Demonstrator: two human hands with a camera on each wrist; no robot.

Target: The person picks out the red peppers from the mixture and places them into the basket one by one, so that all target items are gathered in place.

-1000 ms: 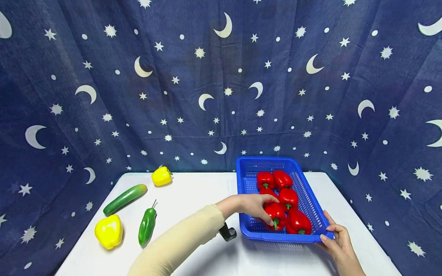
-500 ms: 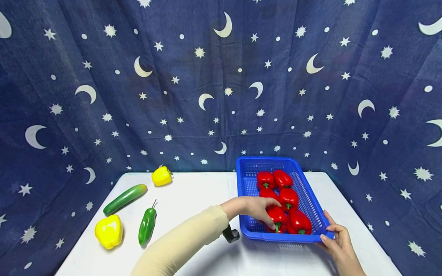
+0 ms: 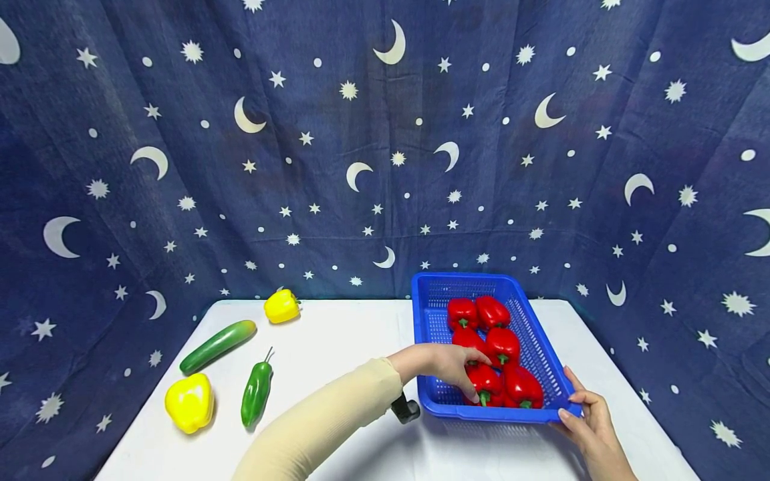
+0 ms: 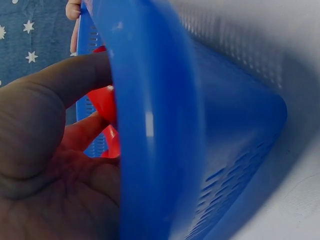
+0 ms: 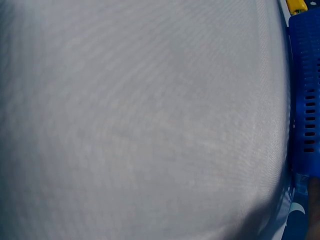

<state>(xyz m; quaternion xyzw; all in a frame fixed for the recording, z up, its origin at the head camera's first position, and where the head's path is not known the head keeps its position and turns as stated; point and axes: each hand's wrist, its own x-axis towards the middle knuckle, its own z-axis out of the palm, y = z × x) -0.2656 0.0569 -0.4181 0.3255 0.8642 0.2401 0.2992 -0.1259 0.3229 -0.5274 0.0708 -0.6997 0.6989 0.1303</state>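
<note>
A blue perforated basket (image 3: 442, 412) stands at the right of the white table, with several red bell peppers (image 3: 502, 344) inside. My left hand (image 3: 448, 364) reaches over its near left side and grips the front left red bell pepper (image 3: 486, 379), thumb beside the green stem and fingers across the far side. That pepper sits against the front right one (image 3: 522, 386). In the left wrist view the basket's rim (image 4: 155, 125) hides most of the pepper and the fingertips. My right hand (image 3: 592, 421) holds the basket's near right corner, thumb on the rim.
On the table's left lie a green cucumber (image 3: 218, 346), a green chili pepper (image 3: 257, 394), and two yellow bell peppers, one near (image 3: 189, 403) and one far (image 3: 281, 306). A dark blue curtain (image 3: 337, 200) with moons and stars hangs behind and along both sides.
My left hand has shifted slightly right and toward the near side, and the red bell pepper in it has moved the same way. My right hand and the basket have stayed put.
</note>
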